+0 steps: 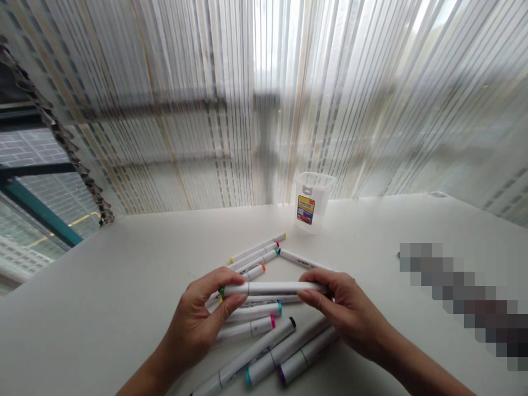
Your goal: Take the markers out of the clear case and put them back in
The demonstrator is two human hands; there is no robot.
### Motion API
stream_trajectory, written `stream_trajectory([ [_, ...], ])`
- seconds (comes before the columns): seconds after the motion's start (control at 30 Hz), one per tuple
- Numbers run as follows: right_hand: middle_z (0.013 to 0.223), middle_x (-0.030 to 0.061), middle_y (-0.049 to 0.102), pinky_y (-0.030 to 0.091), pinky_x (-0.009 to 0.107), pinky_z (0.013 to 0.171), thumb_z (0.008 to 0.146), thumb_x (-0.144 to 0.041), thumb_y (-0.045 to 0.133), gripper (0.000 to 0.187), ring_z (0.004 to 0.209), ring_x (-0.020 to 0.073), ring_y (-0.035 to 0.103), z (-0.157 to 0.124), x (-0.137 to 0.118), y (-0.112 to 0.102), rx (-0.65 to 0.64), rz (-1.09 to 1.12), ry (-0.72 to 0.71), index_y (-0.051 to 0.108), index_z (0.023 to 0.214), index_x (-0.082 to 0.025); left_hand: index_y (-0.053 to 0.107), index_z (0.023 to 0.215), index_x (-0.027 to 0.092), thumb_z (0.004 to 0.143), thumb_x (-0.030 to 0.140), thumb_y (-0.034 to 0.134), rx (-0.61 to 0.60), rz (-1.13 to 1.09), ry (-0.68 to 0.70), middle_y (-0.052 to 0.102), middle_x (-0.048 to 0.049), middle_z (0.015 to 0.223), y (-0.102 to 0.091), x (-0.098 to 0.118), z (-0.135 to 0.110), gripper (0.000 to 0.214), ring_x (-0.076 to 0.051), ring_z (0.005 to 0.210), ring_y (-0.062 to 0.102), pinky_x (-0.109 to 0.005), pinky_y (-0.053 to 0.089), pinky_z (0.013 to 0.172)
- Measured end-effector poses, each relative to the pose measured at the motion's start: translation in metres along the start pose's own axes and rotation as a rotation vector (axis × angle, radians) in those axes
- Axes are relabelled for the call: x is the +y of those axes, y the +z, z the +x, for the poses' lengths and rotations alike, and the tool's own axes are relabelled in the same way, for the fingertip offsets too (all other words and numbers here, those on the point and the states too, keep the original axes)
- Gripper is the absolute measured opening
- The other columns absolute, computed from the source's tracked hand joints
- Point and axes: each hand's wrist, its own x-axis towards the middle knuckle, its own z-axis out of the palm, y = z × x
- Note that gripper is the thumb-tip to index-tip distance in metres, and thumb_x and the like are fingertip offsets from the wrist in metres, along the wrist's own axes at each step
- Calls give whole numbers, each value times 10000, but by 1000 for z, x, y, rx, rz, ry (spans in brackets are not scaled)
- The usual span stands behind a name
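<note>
A white marker (274,288) with green ends is held level in the air between both of my hands. My left hand (202,313) pinches its left end between thumb and fingers, and my right hand (344,302) grips the right end the same way. Below and around it, several white markers with coloured ends lie scattered: a black-tipped marker (256,352), a purple-ended marker (307,356), a pink-ended marker (247,331) and an orange-ended marker (253,273) among them. My hands hide parts of some. Farther off lies a yellow-ended marker (258,248).
A clear plastic container (322,206) with a yellow and blue label stands upright near the back of the white table (124,286). Striped string curtains (185,110) hang behind the table. A pixelated patch (466,297) covers something at the right. A window frame (41,203) shows at the left.
</note>
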Motion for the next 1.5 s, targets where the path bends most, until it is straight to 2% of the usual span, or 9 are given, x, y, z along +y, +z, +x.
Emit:
stream_trajectory([
  [0.17,573,-24,380,276,237,511,783,-413,463,318,548,111,339,1,-3,-2,-16,125,45,588,676,-141,685,868,227,767,262,637,71,77,-78,686,3,841,-2,-3,-3,117,-157,798,621,-197,449,736],
  [0.33,552,-31,329,235,240,480,779,-498,470,395,527,100,287,0,-5,-3,-56,196,49,542,604,-151,708,855,224,783,336,611,-7,113,-124,695,-4,766,-6,-6,-3,164,-169,714,627,-219,451,647],
  [0.43,528,-42,288,203,239,458,785,-553,468,447,500,89,249,0,-6,-2,-77,238,43,500,574,-160,708,846,208,795,358,592,10,87,-139,679,-6,706,-6,-5,-2,197,-164,668,615,-212,445,587],
  [0.7,488,-66,242,168,230,427,798,-599,468,468,464,76,210,1,4,3,-40,366,41,472,612,-170,706,927,235,782,324,629,44,1,-146,694,-36,946,0,-7,-7,186,-198,917,614,-259,445,840],
  [0.93,530,-51,302,202,221,436,806,-518,492,392,488,81,251,-2,-2,2,-111,331,31,542,677,-152,711,896,281,753,304,645,-7,4,-170,704,-5,934,6,7,-10,159,-206,985,596,-262,402,899],
  [1.13,584,-20,393,275,239,526,794,-435,491,324,571,114,352,0,-4,0,-87,217,26,597,706,-141,703,883,251,753,319,623,-3,11,-224,694,-16,917,7,10,-8,167,-209,919,610,-259,419,831],
  [1.27,598,-17,420,274,241,523,762,-392,527,274,571,112,357,1,-4,0,-66,230,43,620,743,-135,698,866,230,775,343,593,-30,18,-231,691,-23,888,5,9,-5,179,-211,886,607,-266,418,806],
  [1.4,607,-13,456,288,232,506,724,-349,567,233,558,102,374,1,-2,-1,-1,336,54,629,770,-129,679,838,201,760,339,608,45,32,-218,671,-24,823,5,10,-4,173,-195,806,595,-261,420,757],
  [1.5,526,-41,381,240,224,449,718,-395,579,272,490,82,318,2,1,-2,61,429,87,614,763,-129,667,837,186,758,328,607,117,16,-209,641,-18,768,6,11,-4,173,-170,714,574,-251,428,693],
])
